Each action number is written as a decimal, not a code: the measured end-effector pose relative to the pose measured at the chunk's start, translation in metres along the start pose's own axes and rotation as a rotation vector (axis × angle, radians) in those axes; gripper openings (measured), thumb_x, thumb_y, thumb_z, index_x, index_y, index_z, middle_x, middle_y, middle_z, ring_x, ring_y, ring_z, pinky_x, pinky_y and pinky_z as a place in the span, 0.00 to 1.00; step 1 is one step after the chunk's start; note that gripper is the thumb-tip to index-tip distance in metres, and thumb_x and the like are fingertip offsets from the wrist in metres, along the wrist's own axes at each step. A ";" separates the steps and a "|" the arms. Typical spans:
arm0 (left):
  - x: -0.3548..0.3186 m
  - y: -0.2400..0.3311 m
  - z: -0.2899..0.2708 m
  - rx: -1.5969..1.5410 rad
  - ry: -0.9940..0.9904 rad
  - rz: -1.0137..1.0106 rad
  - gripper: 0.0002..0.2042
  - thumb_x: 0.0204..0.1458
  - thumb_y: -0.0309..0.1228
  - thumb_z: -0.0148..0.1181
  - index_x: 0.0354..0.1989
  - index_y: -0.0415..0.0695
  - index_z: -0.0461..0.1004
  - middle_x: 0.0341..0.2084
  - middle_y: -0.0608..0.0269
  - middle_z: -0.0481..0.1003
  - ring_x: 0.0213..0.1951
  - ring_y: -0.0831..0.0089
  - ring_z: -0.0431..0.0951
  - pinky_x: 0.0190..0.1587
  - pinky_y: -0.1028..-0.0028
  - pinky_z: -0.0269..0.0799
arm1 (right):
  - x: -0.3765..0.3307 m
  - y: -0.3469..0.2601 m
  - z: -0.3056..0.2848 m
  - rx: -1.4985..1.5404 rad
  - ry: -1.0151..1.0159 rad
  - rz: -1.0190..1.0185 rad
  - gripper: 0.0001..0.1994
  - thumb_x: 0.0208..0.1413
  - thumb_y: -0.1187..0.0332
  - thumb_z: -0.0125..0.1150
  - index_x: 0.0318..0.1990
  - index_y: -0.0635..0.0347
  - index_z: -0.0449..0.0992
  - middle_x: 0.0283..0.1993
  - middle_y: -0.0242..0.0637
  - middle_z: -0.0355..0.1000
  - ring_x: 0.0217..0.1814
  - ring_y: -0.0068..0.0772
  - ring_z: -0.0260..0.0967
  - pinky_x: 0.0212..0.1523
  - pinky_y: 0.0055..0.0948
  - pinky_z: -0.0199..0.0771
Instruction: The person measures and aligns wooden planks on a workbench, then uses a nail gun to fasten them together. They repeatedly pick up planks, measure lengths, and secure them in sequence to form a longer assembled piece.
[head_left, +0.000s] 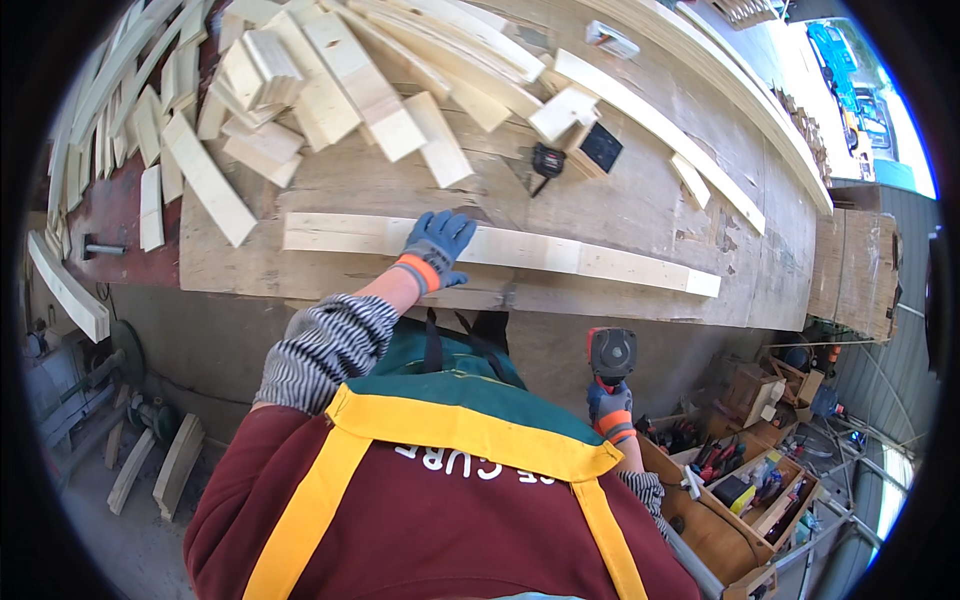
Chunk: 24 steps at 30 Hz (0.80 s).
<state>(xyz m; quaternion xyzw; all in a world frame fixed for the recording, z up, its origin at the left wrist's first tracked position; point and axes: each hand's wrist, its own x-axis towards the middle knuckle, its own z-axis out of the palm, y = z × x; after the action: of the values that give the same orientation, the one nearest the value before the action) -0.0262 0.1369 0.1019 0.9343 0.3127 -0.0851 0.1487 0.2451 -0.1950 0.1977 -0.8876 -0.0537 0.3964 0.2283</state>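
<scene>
Near the workbench's front edge lies a long pale wooden board (560, 252), running left to right. My left hand (438, 248), in a blue-grey glove with an orange cuff, rests on it left of its middle. The fingers are stretched out over the wood and the thumb points toward the near edge. Off the bench's front, my right hand (608, 402) wears a matching glove and is wrapped around the handle of a power tool (612, 354). The tool has a round dark head with red at its side. Seen from above, its exact kind is unclear.
Wooden boards (350, 75) lie piled across the bench's far left. A tape measure (547, 162) sits beside a small wooden block with a black face (596, 148). One long strip (660, 135) slants across the right. Below right stands a wooden tool box (760, 500).
</scene>
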 end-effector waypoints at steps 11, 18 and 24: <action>0.113 0.088 0.018 0.028 -0.391 -0.237 0.35 0.37 0.52 0.68 0.55 0.51 0.66 0.52 0.59 0.69 0.57 0.62 0.68 0.61 0.56 0.57 | 0.115 0.082 -0.144 0.136 0.051 -0.189 0.07 0.49 0.71 0.62 0.35 0.63 0.77 0.25 0.35 0.75 0.22 0.27 0.69 0.21 0.27 0.65; 0.117 0.101 0.014 0.213 -0.397 -0.192 0.37 0.35 0.53 0.70 0.54 0.50 0.65 0.53 0.60 0.67 0.58 0.60 0.66 0.60 0.55 0.57 | 0.179 0.109 -0.190 0.291 -0.020 -0.119 0.07 0.50 0.74 0.60 0.38 0.58 0.74 0.23 0.30 0.70 0.19 0.25 0.65 0.18 0.26 0.60; 0.106 0.115 0.044 0.208 -0.293 -0.240 0.40 0.30 0.52 0.72 0.53 0.50 0.64 0.49 0.60 0.65 0.52 0.58 0.66 0.55 0.55 0.60 | 0.172 0.068 -0.192 0.108 0.029 -0.170 0.07 0.50 0.71 0.60 0.38 0.58 0.78 0.25 0.32 0.73 0.24 0.27 0.69 0.25 0.27 0.65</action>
<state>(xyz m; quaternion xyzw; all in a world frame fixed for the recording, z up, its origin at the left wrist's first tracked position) 0.1246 0.0946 0.0592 0.8783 0.3864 -0.2687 0.0840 0.4965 -0.2775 0.1619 -0.8721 -0.1039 0.3649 0.3091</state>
